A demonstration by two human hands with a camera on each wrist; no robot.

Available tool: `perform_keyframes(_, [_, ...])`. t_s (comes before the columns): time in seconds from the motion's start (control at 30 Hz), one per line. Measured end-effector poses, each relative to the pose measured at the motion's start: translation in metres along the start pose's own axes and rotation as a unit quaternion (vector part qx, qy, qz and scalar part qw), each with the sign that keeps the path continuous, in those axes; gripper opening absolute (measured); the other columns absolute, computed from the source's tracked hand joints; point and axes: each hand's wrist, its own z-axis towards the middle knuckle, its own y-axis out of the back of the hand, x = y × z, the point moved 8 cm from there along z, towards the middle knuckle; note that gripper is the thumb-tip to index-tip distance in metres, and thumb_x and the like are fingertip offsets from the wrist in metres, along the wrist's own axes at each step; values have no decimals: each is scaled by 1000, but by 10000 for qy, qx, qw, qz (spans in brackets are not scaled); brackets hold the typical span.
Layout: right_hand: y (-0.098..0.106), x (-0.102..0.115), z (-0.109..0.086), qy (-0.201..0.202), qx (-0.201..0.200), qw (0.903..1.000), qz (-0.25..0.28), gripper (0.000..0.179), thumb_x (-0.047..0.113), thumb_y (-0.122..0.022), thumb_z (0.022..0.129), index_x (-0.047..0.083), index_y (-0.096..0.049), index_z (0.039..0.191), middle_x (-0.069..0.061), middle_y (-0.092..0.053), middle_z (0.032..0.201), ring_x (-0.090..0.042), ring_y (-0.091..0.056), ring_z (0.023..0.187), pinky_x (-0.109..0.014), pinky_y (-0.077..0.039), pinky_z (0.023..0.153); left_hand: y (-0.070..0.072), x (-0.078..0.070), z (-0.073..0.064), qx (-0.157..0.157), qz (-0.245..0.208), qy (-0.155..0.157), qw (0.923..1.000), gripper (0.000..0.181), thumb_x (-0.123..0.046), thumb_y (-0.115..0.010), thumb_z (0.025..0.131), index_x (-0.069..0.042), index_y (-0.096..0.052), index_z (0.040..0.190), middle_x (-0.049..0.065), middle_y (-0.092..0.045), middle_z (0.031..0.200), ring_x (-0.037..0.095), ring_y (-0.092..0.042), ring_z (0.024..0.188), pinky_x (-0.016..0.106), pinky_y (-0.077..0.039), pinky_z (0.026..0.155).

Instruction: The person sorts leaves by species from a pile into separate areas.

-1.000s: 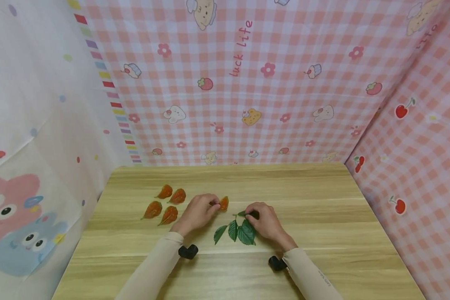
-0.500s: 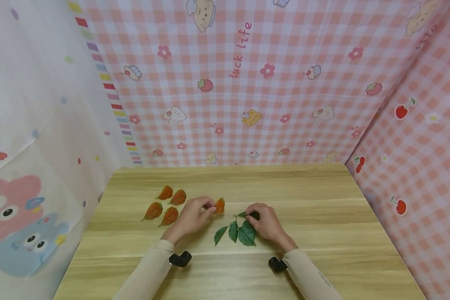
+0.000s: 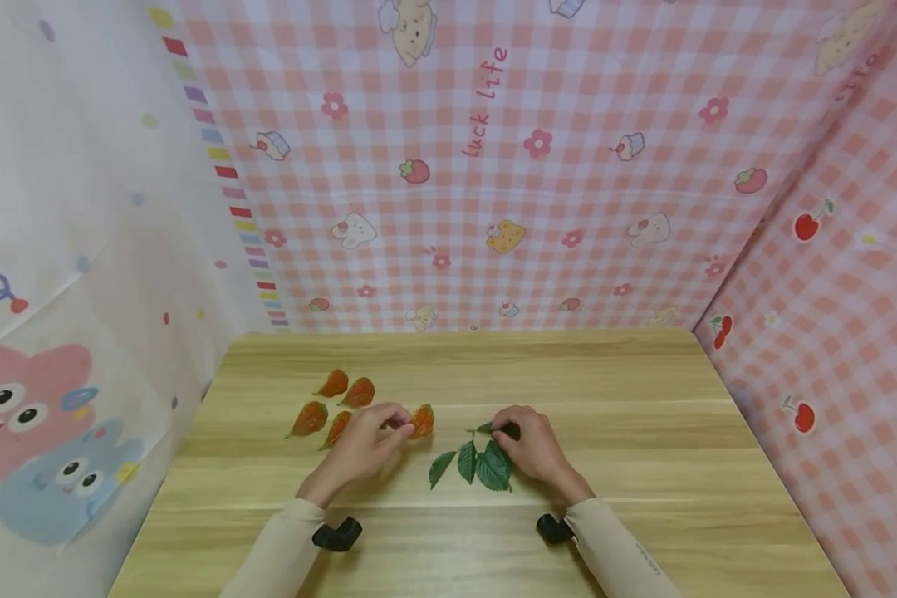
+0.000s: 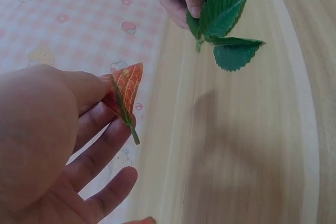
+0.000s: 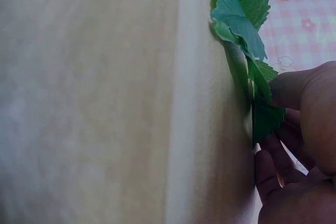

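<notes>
Between its thumb and fingertips my left hand (image 3: 365, 440) pinches an orange-red leaf (image 3: 423, 422), raised off the table. The left wrist view shows yellow veins and a short green stem on this leaf (image 4: 127, 92). My right hand (image 3: 534, 446) pinches a small green leaf (image 3: 484, 428) at the table's middle. Green leaves with toothed edges (image 3: 494, 467) lie in a cluster just in front of it; in the left wrist view they meet at a stem (image 4: 198, 44). Part of the pinched green leaf is hidden by the fingers.
Several more orange-red leaves (image 3: 310, 419) lie on the wooden table (image 3: 605, 374) at the left, one partly behind my left hand. A pink checked cloth (image 3: 448, 199) stands behind the table, with cloth walls at both sides. Black wrist cameras (image 3: 337, 535) sit on both wrists.
My left hand has moved left and slightly toward me with the orange-red leaf, closer to the other orange-red leaves. My right hand and the green leaves have stayed in place.
</notes>
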Motion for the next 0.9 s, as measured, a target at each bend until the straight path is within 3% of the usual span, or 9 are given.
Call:
perform_keyframes(0.33, [-2,-2,-1,-69,-23,9999,109,11,0,-84,99,11,-84,100,-6,-85,115,-33,-77,119,-58,-59,112,17,4,-20,-260,100,-243,9993,4,-11,-76,108,-11,-80,107,-3,-82,100,10,-76,95,51,-67,93])
perform_keyframes(0.63, [0,0,-1,-120,-6,9999,94,11,0,-83,100,11,-84,101,-5,-84,115,-33,-76,120,-58,-59,112,34,13,-38,-330,-118,-378,9987,4,-6,-75,108,-9,-78,105,0,-81,98,4,-72,93,31,-66,86])
perform_keyframes(0.77, [1,1,-1,-122,4,9999,78,11,0,-83,100,11,-84,101,-6,-84,116,-33,-76,120,-57,-59,111,39,20,-47,-352,-190,-280,9988,4,-8,-74,109,-7,-78,109,2,-82,102,6,-75,93,29,-66,85])
perform_keyframes(0.9, [0,1,-1,-108,16,9999,93,12,0,-83,100,11,-84,102,-6,-84,116,-33,-76,120,-57,-59,111,45,30,-58,-281,-212,59,9994,6,-12,-73,111,-8,-78,109,-1,-81,102,7,-75,93,29,-65,87])
